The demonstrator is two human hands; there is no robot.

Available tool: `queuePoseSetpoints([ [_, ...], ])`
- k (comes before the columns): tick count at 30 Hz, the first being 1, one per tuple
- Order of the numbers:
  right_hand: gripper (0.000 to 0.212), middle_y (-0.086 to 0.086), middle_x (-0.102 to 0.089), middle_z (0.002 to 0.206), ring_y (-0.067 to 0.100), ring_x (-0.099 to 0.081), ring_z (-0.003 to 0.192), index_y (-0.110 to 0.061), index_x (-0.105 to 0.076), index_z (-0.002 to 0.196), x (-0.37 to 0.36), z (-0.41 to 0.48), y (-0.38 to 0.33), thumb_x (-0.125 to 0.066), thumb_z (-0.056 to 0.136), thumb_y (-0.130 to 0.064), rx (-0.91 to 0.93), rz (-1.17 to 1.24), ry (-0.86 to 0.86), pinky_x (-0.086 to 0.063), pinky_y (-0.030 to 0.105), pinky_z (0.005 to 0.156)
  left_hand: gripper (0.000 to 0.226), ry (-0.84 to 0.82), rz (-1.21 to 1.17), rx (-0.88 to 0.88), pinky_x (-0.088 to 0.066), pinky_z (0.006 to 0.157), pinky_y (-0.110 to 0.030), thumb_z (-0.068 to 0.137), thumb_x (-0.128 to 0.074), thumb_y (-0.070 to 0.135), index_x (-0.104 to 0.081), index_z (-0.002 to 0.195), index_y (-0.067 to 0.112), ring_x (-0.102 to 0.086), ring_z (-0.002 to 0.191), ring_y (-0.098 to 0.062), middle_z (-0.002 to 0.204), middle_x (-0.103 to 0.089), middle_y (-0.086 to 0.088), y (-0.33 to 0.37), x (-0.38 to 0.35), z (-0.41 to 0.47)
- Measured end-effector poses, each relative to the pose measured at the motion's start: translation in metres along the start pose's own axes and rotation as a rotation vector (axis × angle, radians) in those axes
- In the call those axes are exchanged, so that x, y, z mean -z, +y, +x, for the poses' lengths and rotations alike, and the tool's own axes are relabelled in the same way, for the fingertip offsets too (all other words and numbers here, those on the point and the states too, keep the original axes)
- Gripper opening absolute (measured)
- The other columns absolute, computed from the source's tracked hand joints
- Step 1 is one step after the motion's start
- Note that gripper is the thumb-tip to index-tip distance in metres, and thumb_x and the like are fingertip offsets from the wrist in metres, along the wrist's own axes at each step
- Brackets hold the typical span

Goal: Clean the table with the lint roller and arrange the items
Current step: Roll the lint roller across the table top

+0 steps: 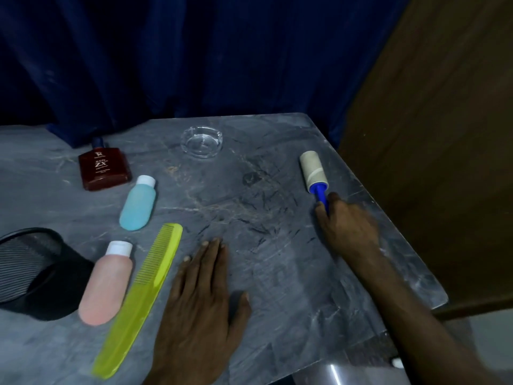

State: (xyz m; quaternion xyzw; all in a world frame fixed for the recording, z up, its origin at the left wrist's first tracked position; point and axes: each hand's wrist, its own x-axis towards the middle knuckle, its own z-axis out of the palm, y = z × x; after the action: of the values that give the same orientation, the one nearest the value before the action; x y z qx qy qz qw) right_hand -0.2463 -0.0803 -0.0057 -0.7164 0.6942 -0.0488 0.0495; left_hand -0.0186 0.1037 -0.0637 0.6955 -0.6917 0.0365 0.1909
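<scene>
A lint roller (312,169) with a beige roll and blue handle lies on the grey marble table (263,259) near its right edge. My right hand (347,226) is closed around the lower end of that blue handle. My left hand (202,301) rests flat on the table, fingers spread, holding nothing. To its left lie a yellow-green comb (141,295), a pink bottle (107,284), a blue bottle (138,204) and a dark red perfume bottle (104,168). Dark hair strands (261,215) are scattered over the table's middle.
A clear glass ashtray (201,141) stands at the back centre. A black mesh object (36,273) sits at the left edge. Blue curtains (194,56) hang behind the table; a brown wooden panel (444,134) stands to the right.
</scene>
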Motion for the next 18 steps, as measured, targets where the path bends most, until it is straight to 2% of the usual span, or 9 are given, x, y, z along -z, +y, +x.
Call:
queuePoseSetpoints([
  [4,0.045,-0.003,-0.054,0.076,0.019,-0.056,0.068,-0.018,-0.050,0.132,-0.006,-0.006,-0.029,-0.036,0.106,-0.052,0.055,-0.038,-0.002,-0.040,0.033,0.063,0.081,-0.013,0.014,0.010,-0.033,0.118,-0.053,0.092,-0.047,0.051,-0.053,0.151,-0.005,-0.054,0.146,-0.038,0.159,-0.052,-0.021,-0.001,0.004,-0.009],
  [7,0.045,0.008,-0.070,0.095,0.031,-0.068,0.085,-0.018,-0.051,0.131,-0.012,-0.016,-0.055,-0.035,0.106,-0.052,0.129,-0.042,0.030,-0.043,0.036,0.068,0.082,-0.021,0.023,0.019,-0.033,0.118,-0.053,0.092,-0.048,0.053,-0.052,0.152,-0.003,-0.052,0.148,-0.036,0.161,-0.052,-0.018,-0.001,0.007,-0.013],
  [10,0.045,0.014,-0.074,0.105,0.038,-0.071,0.092,-0.018,-0.054,0.133,-0.019,-0.028,-0.083,-0.038,0.105,-0.049,0.222,-0.005,0.090,-0.051,0.040,0.073,0.082,-0.032,0.031,0.022,-0.032,0.118,-0.052,0.092,-0.049,0.054,-0.053,0.152,-0.002,-0.050,0.149,-0.035,0.161,-0.051,-0.018,-0.001,0.009,-0.014],
  [15,0.046,0.013,-0.075,0.099,0.037,-0.072,0.089,-0.020,-0.053,0.135,-0.029,-0.047,-0.122,-0.039,0.104,-0.050,0.351,0.000,0.110,-0.052,0.039,0.072,0.083,-0.052,0.033,0.025,-0.031,0.120,-0.051,0.093,-0.049,0.055,-0.052,0.153,-0.001,-0.048,0.151,-0.033,0.162,-0.051,-0.017,-0.002,0.009,-0.015],
  [18,0.043,0.012,-0.076,0.096,0.037,-0.074,0.086,-0.020,-0.056,0.130,-0.034,-0.057,-0.141,-0.041,0.102,-0.049,0.407,0.004,0.131,-0.053,0.039,0.070,0.083,-0.085,0.037,0.034,-0.029,0.122,-0.050,0.094,-0.050,0.057,-0.051,0.154,0.001,-0.047,0.152,-0.031,0.163,-0.050,-0.016,-0.002,0.009,-0.014],
])
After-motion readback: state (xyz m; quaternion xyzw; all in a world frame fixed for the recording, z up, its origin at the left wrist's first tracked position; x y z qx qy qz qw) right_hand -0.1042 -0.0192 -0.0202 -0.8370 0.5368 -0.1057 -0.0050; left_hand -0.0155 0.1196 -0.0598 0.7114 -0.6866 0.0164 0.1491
